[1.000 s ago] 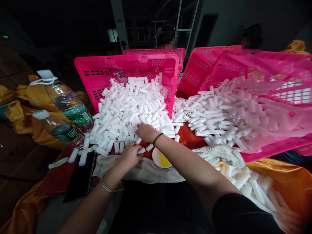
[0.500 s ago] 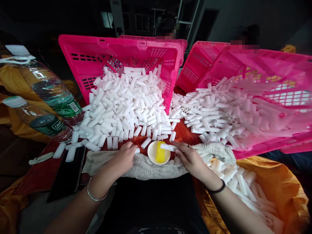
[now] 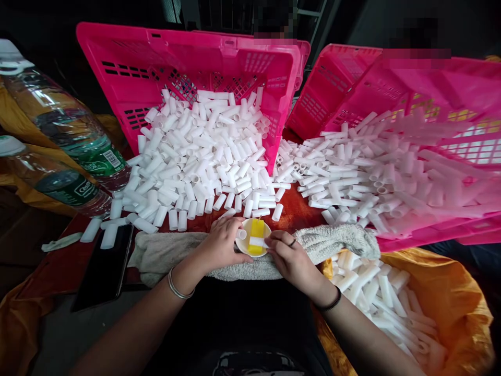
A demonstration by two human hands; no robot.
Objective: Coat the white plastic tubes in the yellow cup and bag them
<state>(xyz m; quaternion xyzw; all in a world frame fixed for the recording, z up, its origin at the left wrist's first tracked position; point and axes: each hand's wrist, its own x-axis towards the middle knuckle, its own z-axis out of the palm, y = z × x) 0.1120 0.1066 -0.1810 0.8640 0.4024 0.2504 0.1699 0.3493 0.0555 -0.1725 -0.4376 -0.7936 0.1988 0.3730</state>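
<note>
A small white bowl (image 3: pixel 239 246) holding a yellow sponge-like block (image 3: pixel 256 230) stands between my hands. My left hand (image 3: pixel 223 243) is at the bowl's left side, its fingers closed round a short white plastic tube (image 3: pixel 242 234) whose end faces the bowl. From the right, my right hand (image 3: pixel 291 257) grips another white tube (image 3: pixel 257 242), which lies level across the yellow block. Its far end is hidden by my fingers. Both hands are above a grey towel (image 3: pixel 168 250) along the table's front edge.
Short white tubes (image 3: pixel 203 151) spill from a tipped pink crate (image 3: pixel 129 57). Longer tubes (image 3: pixel 348 169) pour from a second crate (image 3: pixel 329 78) on the right. Water bottles (image 3: pixel 74 125) and a dark phone (image 3: pixel 105 271) are left. An orange sack (image 3: pixel 462 292) of tubes stands lower right.
My left hand has moved right to the bowl with its tube. My right hand has shifted slightly left and down, bringing its tube over the yellow block. The view has tilted slightly down.
</note>
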